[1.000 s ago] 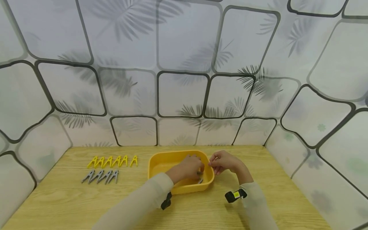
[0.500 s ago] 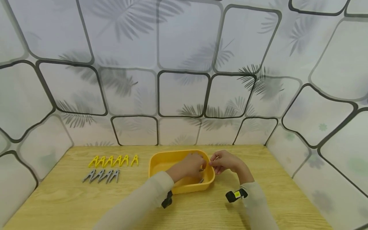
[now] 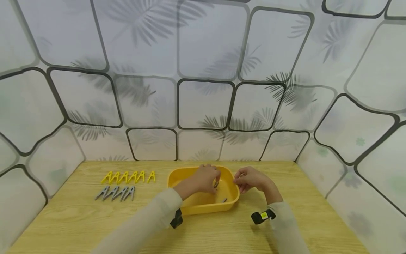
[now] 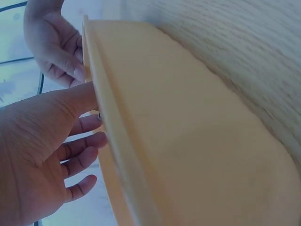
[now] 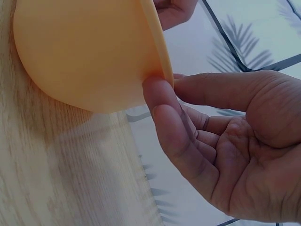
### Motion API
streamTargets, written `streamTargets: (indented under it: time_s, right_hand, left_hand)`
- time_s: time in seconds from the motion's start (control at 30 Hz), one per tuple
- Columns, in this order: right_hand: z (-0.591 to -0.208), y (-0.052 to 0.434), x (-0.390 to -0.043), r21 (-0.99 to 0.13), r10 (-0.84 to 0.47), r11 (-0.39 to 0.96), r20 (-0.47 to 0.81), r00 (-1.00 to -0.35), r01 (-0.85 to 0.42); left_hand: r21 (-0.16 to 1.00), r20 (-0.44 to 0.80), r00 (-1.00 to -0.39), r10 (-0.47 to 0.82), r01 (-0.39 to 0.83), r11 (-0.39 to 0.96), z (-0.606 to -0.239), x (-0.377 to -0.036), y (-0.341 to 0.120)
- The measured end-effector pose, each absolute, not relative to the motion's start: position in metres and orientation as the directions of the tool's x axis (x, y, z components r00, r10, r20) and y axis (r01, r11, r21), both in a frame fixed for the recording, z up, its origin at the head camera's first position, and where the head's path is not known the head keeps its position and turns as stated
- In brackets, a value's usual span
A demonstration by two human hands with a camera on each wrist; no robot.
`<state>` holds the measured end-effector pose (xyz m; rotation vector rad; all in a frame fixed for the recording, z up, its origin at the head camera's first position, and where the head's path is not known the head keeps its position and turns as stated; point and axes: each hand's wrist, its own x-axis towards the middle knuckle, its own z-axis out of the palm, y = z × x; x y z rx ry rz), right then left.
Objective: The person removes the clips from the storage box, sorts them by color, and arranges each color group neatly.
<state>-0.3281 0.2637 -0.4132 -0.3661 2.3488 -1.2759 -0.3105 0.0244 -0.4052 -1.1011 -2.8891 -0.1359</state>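
Observation:
A yellow-orange plastic tub (image 3: 203,209) stands on the table. Over its inside, my left hand (image 3: 203,179) pinches a small grey clothespin (image 3: 216,184) between thumb and fingers. In the left wrist view that hand's fingertips are partly behind the tub's rim, and only a speck of the clothespin shows. Another grey clothespin (image 3: 224,200) lies on the tub floor near the right front corner. My right hand (image 3: 252,179) pinches the tub's right rim; the right wrist view shows its thumb (image 5: 216,89) and index finger on either side of the wall.
Left of the tub, a row of several yellow clothespins (image 3: 125,177) stands on the wood-grain table (image 3: 215,233). Nearer me runs a row of several grey clothespins (image 3: 120,193). Patterned fabric walls (image 3: 203,106) close off the back and both sides.
My left hand has risen a little and shifted left inside the tub, bringing the pinched grey clothespin into sight. My right hand keeps its hold on the rim.

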Motion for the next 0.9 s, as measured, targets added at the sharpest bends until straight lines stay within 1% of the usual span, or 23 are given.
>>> streamTargets:
  time_s: [0.1,0.43,0.6,0.7,0.9]
  right_hand:
    - [-0.413,0.263,-0.327,-0.843,-0.426,0.537,-0.251,-0.869,-0.020]
    - [-0.415,0.265,-0.329,-0.844,-0.432,0.536,-0.252,-0.866,-0.021]
    - [-0.415,0.264,-0.330,-0.845,-0.433,0.534,-0.255,-0.864,-0.018]
    - [-0.415,0.264,-0.329,-0.845,-0.431,0.534,-0.255,-0.866,-0.017]
    - [-0.415,0.264,-0.329,-0.844,-0.434,0.535,-0.250,-0.866,-0.024]
  left_hand:
    - [0.075,0.057,-0.763,0.644,0.646,0.759,-0.406,-0.310,0.016]
    - [0.144,0.066,-0.801,0.595,0.598,0.789,-0.407,-0.310,-0.008]
    - [0.151,0.139,-0.792,0.595,0.611,0.777,-0.408,-0.311,-0.021]
    - [0.135,0.200,-0.776,0.598,0.627,0.767,-0.406,-0.312,-0.030]
    - [0.166,0.323,-0.741,0.589,0.657,0.736,-0.396,-0.309,-0.056]
